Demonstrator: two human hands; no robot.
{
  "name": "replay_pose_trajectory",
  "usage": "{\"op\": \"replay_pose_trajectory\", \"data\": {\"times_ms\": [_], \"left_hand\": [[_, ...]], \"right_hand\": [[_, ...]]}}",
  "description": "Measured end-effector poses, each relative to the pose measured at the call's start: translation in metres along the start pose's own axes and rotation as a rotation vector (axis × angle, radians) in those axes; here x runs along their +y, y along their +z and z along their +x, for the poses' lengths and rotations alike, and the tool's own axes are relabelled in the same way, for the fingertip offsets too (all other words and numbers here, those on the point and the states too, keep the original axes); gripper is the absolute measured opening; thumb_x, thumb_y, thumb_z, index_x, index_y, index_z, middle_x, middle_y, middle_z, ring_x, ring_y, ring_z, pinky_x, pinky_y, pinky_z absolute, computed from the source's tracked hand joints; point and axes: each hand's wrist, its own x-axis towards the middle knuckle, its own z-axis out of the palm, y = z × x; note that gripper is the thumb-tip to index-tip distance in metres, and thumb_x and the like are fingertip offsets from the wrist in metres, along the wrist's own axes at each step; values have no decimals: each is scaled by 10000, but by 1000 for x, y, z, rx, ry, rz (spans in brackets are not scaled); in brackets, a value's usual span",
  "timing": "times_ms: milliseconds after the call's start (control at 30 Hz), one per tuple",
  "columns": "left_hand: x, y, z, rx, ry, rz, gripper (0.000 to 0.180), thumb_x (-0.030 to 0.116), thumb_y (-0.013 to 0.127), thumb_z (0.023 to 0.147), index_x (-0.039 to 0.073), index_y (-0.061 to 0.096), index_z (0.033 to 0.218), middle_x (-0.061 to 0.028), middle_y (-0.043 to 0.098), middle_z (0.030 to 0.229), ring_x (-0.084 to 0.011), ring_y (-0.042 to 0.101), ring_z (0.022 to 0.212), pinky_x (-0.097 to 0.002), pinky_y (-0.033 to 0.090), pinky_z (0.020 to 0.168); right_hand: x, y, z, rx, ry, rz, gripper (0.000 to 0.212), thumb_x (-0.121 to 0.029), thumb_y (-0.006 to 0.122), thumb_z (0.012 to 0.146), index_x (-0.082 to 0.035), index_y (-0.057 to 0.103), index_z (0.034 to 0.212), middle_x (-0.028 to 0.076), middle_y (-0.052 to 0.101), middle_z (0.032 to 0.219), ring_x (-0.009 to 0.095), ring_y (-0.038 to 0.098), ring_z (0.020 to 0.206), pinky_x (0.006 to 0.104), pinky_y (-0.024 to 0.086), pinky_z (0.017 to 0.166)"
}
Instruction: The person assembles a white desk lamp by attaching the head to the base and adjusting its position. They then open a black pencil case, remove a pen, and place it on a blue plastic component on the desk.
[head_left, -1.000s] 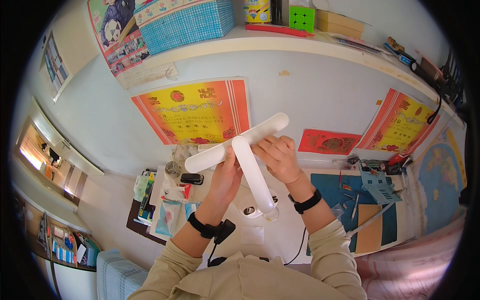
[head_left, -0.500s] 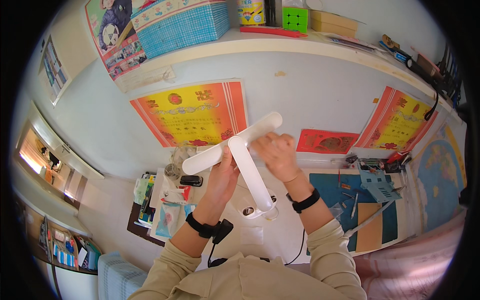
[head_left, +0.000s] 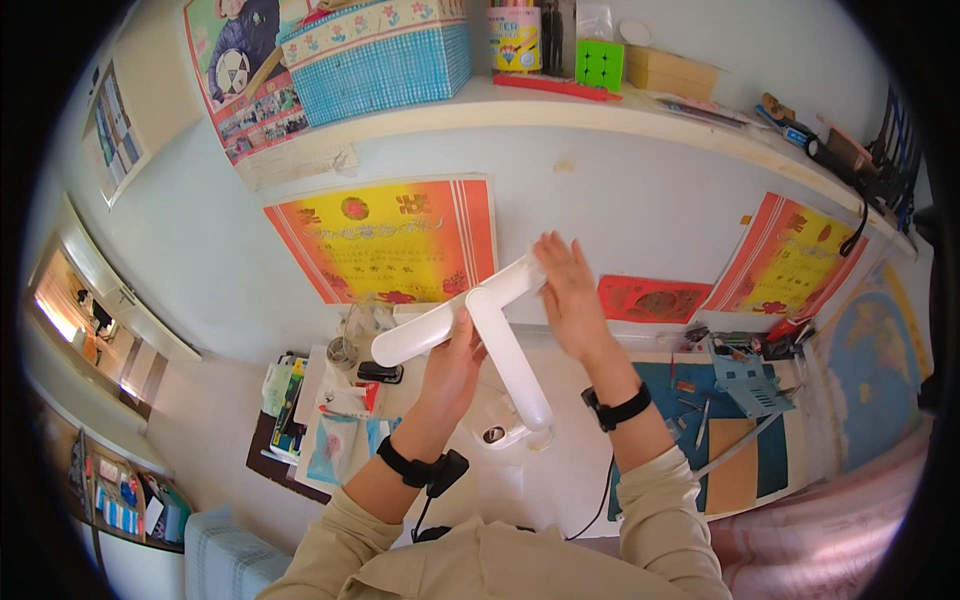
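A white desk lamp (head_left: 508, 355) stands at the middle of the table, its long bar-shaped head (head_left: 418, 337) slanting up to the right across the top of its arm. Below, the lamp's base (head_left: 502, 432) is partly covered by the arm. My left hand (head_left: 452, 372) grips the head near its joint, thumb in front and the other fingers behind. Against the head's upper right end lies my right hand (head_left: 573, 300), fingers stretched out and covering that tip. Each wrist wears a black band.
Left of the lamp lie a black stapler (head_left: 380, 372) and packets (head_left: 345, 440). A blue cutting mat (head_left: 770, 445) with tools and a brown board (head_left: 732, 465) is at right. A shelf (head_left: 450, 118) with boxes runs above. A black cable (head_left: 603, 495) hangs near my right forearm.
My right hand has gone from curled, blurred fingers beside the lamp head to stretched fingers against its right end. My left hand keeps its grip. The view has shifted slightly.
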Motion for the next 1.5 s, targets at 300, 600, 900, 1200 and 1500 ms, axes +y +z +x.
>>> {"op": "replay_pose_trajectory", "data": {"times_ms": [300,600,900,1200,1500], "left_hand": [[1,-12,3,-69,0,17,457,392,545,1022,114,489,1381,-8,564,1311,-157,520,1211,-378,408,1037],[4,-8,2,-66,10,3,443,368,531,1033,88,499,1374,-21,569,1309,-151,530,1208,-370,422,1021],[21,-17,8,-126,-16,-20,550,450,418,1055,37,432,1418,-151,587,1313,-239,580,1189,-394,466,1015],[17,-27,13,-395,-156,-180,519,400,358,1075,50,382,1457,-130,503,1419,-269,488,1325,-419,386,1110],[22,-28,12,-452,-124,-129,591,459,336,1065,17,361,1457,-156,477,1437,-285,438,1374,-447,381,1126]], "right_hand": [[14,-5,20,-172,42,27,380,-38,498,935,3,575,1305,195,593,1331,341,452,1365,517,199,1211],[36,10,7,-16,15,-31,299,-13,489,940,-3,605,1215,179,632,1248,363,575,1193,506,291,1175],[21,-2,-88,-68,781,624,226,-69,503,1012,38,608,1181,93,694,1063,164,650,948,284,490,873],[-49,2,-39,-149,288,548,368,57,500,963,10,568,1322,161,567,1381,288,516,1310,375,382,1107],[-82,-16,-98,-322,92,364,472,110,483,922,-15,551,1372,206,420,1510,380,393,1404,458,258,1193]]}}
